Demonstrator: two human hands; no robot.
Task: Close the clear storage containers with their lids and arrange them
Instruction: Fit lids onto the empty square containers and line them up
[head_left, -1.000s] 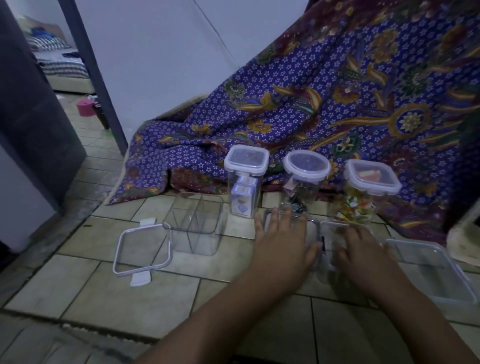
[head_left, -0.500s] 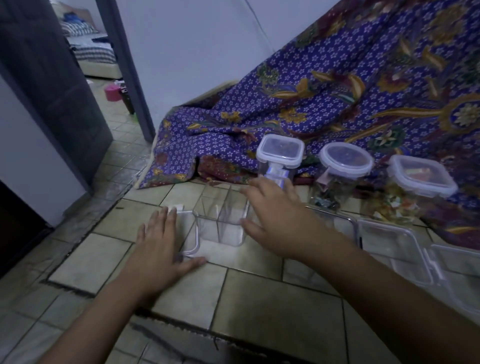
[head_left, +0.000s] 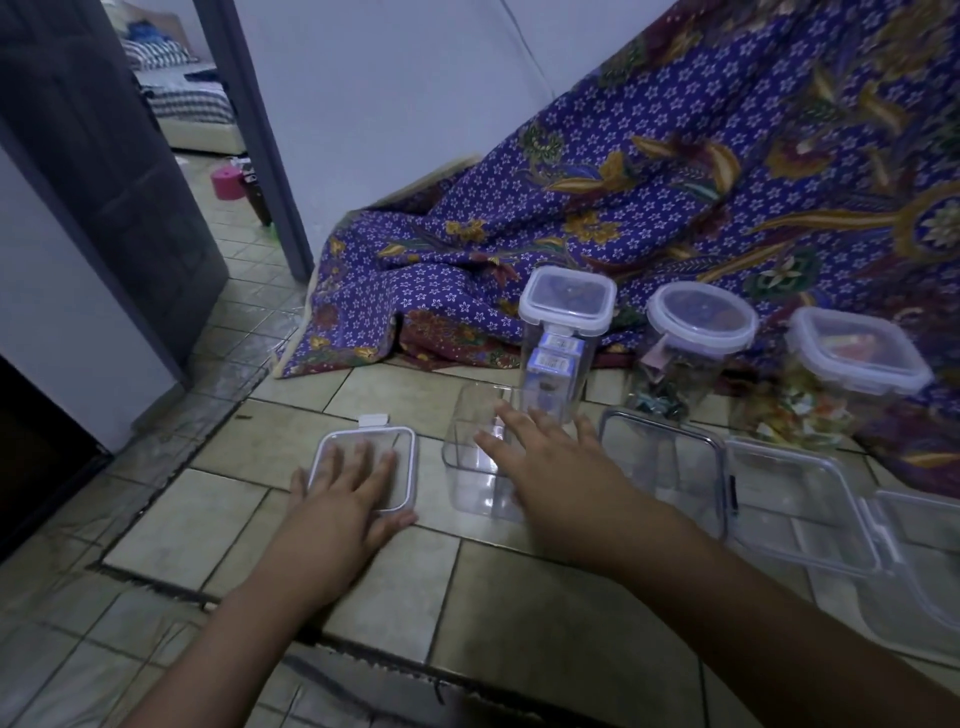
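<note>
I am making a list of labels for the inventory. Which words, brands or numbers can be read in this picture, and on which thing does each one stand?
No text can be read.
Small boxes inside the tall square container: printed labels, too blurred to read.
The other containers, the lids and the patterned cloth: no writing visible.

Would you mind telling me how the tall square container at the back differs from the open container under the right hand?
The tall square container wears a white-rimmed lid; the open container has none. The tall one holds small blue boxes; the open one looks empty. The tall one stands untouched by the patterned cloth; the open one sits nearer, with the right hand over it. Both are clear plastic and stand upright on the tiled floor.
</note>
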